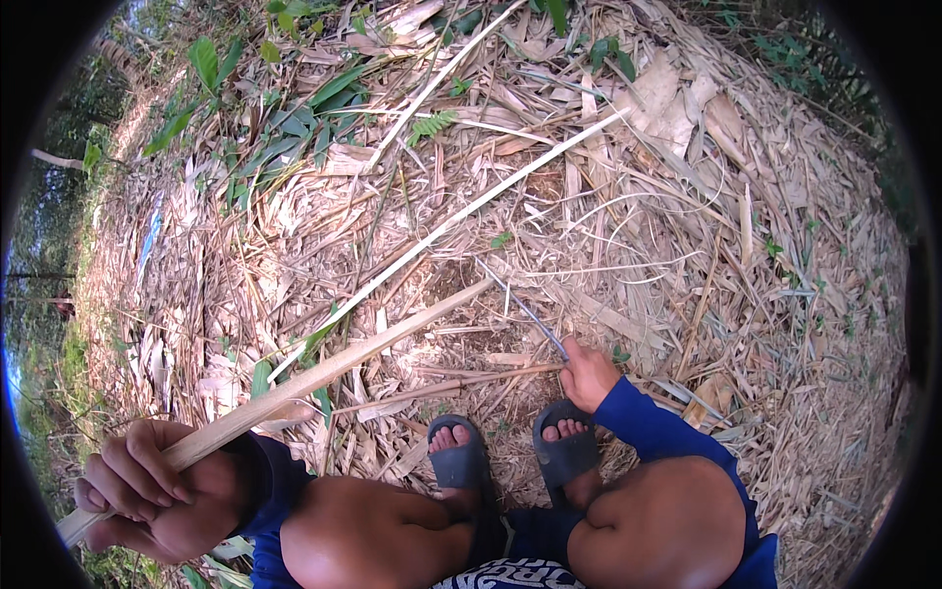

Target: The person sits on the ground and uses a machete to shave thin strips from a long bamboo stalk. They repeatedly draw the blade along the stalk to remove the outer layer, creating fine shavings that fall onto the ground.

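My left hand [162,486] is wrapped round the near end of a long pale wooden strip [324,375], which looks like split bamboo. The strip slants up and to the right, away from me. In my right hand [589,375] is a knife with a long thin blade [530,316], its handle hidden in my fist. The blade points away and to the left. Near its tip it meets or passes the strip's far end; whether they touch I cannot tell.
Beyond the hands a long whitish strip [461,212] lies across dry leaf litter [785,393], with another strip [442,79] farther off. Thin curled shavings [628,201] are scattered to the right. Green leaves [285,137] grow at the far left. My sandalled feet [459,454] are close by.
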A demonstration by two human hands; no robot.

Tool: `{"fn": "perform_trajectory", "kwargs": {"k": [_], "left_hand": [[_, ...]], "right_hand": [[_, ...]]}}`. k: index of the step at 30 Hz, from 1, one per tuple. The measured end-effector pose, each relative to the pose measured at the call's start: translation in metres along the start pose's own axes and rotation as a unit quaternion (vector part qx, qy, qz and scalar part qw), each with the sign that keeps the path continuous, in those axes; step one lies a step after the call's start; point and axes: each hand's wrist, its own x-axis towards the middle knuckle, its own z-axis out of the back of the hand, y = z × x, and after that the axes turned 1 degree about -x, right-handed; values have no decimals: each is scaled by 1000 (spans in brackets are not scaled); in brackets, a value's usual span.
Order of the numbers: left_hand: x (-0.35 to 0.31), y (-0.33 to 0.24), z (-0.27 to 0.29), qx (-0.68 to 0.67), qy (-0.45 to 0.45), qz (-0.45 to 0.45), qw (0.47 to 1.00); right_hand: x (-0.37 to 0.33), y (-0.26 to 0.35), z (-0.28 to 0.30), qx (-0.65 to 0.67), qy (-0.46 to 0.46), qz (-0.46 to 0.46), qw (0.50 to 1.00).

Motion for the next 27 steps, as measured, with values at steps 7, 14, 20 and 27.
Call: {"fn": "perform_trajectory", "kwargs": {"k": [7, 14, 20, 27], "left_hand": [[1, 9, -14, -16, -44, -45, 998], [1, 5, -14, -13, -54, -59, 997], [-3, 12, -24, -45, -18, -44, 998], [3, 4, -22, -51, 43, -34, 997]], "right_hand": [[7, -10, -9, -64, 15, -70, 995], [0, 16, -7, -58, -23, 35, 997], [1, 9, -1, -30, -5, -12, 999], [11, 18, -8, -37, -36, 57, 997]]}}
